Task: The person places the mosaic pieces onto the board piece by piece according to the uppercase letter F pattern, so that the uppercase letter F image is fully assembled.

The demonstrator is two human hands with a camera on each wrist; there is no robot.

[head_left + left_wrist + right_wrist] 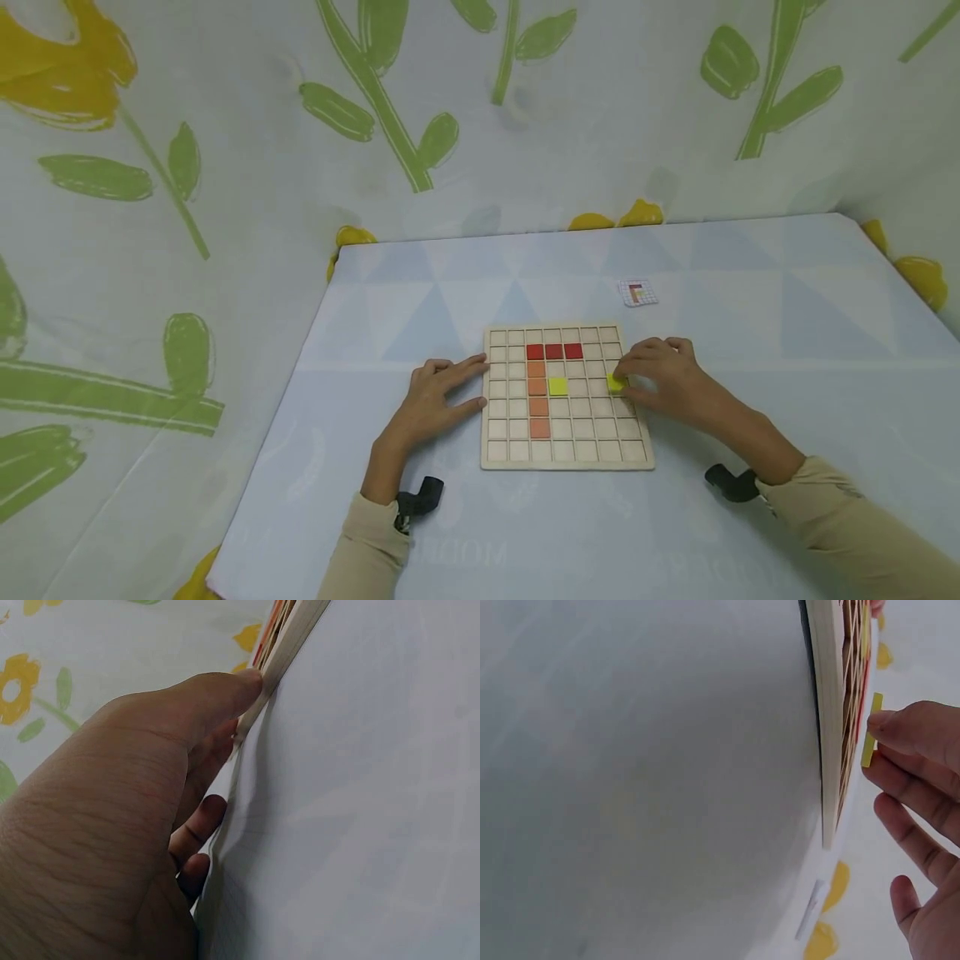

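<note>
A wooden grid board (517, 454) lies on the table. Three red tiles (553, 352) form a row near its top, and several orange tiles (539, 407) run down a column below the leftmost red one. One yellow tile (558, 386) sits beside that column. At the board's right edge my right hand (667, 379) pinches another yellow tile (872, 729) between thumb and fingers, held just off the board in the right wrist view. My left hand (433, 402) touches the board's left edge with thumb and fingertips, its fingers fairly straight.
A small pattern card (637, 292) with a coloured grid lies behind the board's right side. Black wrist cameras (422, 497) sit under both wrists. The table (360, 333) has a pale blue triangle-print cover, and floral cloth hangs behind and to the left.
</note>
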